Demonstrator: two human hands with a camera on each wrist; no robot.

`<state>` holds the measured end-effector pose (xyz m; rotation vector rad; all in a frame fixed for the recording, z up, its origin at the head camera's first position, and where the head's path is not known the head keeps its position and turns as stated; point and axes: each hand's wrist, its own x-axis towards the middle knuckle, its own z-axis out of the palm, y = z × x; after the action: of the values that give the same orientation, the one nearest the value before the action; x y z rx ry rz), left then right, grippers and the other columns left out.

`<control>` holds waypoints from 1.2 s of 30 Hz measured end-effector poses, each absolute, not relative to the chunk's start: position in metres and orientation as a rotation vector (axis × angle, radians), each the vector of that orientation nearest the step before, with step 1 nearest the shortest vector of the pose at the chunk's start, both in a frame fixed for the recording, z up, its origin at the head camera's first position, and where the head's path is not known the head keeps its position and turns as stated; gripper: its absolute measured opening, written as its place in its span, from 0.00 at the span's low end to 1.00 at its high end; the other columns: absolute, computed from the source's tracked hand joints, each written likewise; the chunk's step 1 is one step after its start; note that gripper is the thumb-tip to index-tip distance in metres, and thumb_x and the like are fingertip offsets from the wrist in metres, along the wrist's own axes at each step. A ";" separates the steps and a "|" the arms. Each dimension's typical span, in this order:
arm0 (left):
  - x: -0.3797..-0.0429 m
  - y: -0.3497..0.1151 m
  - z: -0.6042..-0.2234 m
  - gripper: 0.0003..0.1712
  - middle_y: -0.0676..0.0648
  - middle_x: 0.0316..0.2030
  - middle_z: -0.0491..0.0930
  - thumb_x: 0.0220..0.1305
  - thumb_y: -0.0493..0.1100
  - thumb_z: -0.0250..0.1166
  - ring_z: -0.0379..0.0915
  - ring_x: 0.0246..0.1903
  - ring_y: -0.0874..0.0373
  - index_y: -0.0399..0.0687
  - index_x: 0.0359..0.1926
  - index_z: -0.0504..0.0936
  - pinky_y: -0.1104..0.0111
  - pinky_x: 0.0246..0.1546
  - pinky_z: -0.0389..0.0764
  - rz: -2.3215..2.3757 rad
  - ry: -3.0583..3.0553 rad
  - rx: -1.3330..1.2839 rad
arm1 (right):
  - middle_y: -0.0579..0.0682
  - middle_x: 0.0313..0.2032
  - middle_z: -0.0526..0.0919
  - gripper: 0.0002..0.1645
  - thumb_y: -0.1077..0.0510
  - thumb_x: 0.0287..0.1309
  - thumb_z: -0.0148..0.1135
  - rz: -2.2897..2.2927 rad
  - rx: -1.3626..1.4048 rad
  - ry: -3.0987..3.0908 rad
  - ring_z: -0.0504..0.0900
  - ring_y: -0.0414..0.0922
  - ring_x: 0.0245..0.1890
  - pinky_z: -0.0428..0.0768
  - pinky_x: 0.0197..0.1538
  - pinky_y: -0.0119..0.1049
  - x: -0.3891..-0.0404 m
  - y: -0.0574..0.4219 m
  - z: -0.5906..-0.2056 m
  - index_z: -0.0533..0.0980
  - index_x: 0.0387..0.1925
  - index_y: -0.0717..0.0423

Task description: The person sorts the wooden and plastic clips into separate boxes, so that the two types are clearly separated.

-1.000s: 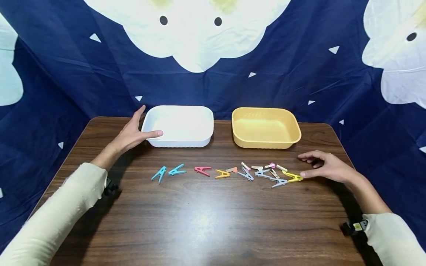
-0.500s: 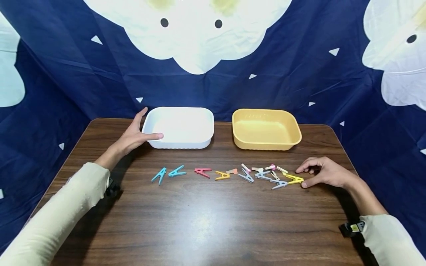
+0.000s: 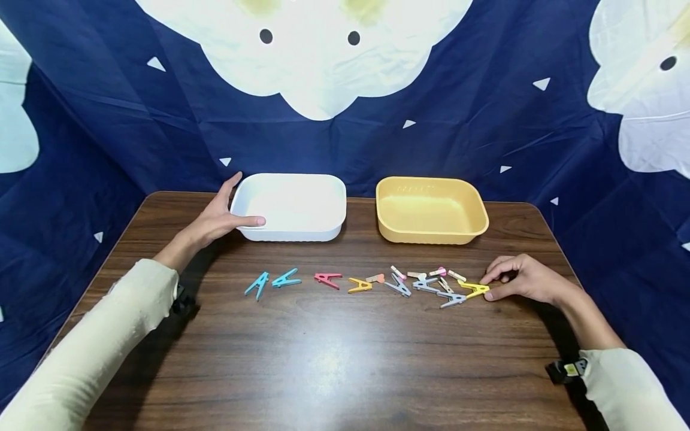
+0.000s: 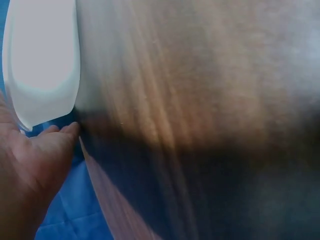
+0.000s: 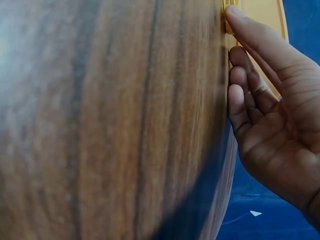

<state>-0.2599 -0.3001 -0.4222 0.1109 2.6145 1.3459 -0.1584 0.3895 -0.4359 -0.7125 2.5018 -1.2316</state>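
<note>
My left hand [image 3: 214, 221] rests against the left end of the white plastic basin [image 3: 293, 234], its thumb stretched along the near rim and its fingers behind the corner. My right hand [image 3: 530, 280] pinches the end of a yellow clothespin [image 3: 475, 290] between thumb and index finger, low at the table. In the right wrist view only a bit of the yellow clothespin [image 5: 230, 25] shows past the thumb. A grey-blue clothespin [image 3: 451, 299] lies right beside it. To its left lie more grey-blue clothespins, among several small wooden clips with coloured ends.
A yellow basin [image 3: 431, 234] stands at the back right. Further left along the row lie an orange clothespin [image 3: 360, 285], a red clothespin [image 3: 327, 279] and two blue clothespins, one of them a blue clothespin [image 3: 257, 285] at the far left. A dark blue cloth [image 3: 345, 143] hangs behind the table.
My right thumb and index finger have come together on the end of the yellow clothespin, which hardly moves. The left hand stays at the white basin.
</note>
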 end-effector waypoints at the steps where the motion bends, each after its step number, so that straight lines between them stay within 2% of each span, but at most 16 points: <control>1: -0.260 -0.299 -0.421 0.81 0.47 0.93 0.25 0.66 0.52 0.84 0.24 0.93 0.41 0.65 0.94 0.28 0.35 0.91 0.44 1.344 2.613 0.121 | 0.42 0.38 0.92 0.13 0.69 0.52 0.87 -1.230 -0.710 2.504 0.82 0.38 0.38 0.77 0.41 0.29 -0.158 0.389 -0.436 0.95 0.39 0.55; 7: -0.265 -0.296 -0.423 0.81 0.48 0.94 0.27 0.64 0.51 0.86 0.25 0.93 0.44 0.64 0.94 0.29 0.38 0.92 0.40 1.330 2.617 0.159 | 0.43 0.38 0.92 0.12 0.68 0.52 0.87 -1.209 -0.659 2.516 0.83 0.38 0.37 0.78 0.41 0.29 -0.159 0.388 -0.435 0.95 0.39 0.54; 12: -0.266 -0.295 -0.424 0.83 0.48 0.94 0.28 0.62 0.51 0.87 0.28 0.93 0.41 0.67 0.94 0.29 0.34 0.90 0.42 1.306 2.626 0.161 | 0.43 0.37 0.92 0.12 0.67 0.52 0.88 -1.195 -0.635 2.522 0.82 0.39 0.36 0.78 0.41 0.28 -0.160 0.385 -0.435 0.95 0.39 0.54; 19: -0.267 -0.295 -0.425 0.89 0.46 0.94 0.29 0.58 0.52 0.90 0.34 0.92 0.38 0.65 0.93 0.25 0.37 0.91 0.46 1.290 2.629 0.149 | 0.42 0.36 0.91 0.11 0.69 0.52 0.87 -1.223 -0.637 2.505 0.82 0.39 0.35 0.78 0.39 0.28 -0.161 0.383 -0.434 0.95 0.38 0.57; 30: -0.268 -0.293 -0.423 0.94 0.47 0.93 0.26 0.54 0.57 0.92 0.29 0.93 0.37 0.65 0.92 0.22 0.35 0.90 0.47 1.197 2.646 0.156 | 0.44 0.36 0.94 0.09 0.68 0.57 0.85 -1.190 -0.576 2.542 0.84 0.35 0.36 0.81 0.39 0.28 -0.162 0.385 -0.428 0.95 0.41 0.59; 36: -0.268 -0.290 -0.424 0.95 0.47 0.93 0.25 0.53 0.58 0.92 0.29 0.93 0.37 0.66 0.92 0.20 0.35 0.90 0.47 1.198 2.637 0.157 | 0.42 0.36 0.95 0.11 0.66 0.62 0.83 -1.209 -0.442 2.536 0.84 0.32 0.36 0.83 0.39 0.27 -0.160 0.388 -0.426 0.94 0.46 0.62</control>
<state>-0.2682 -0.2904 -0.4236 0.1574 2.6372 1.1984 -0.1598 0.3876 -0.4263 -0.4416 2.5357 -1.2091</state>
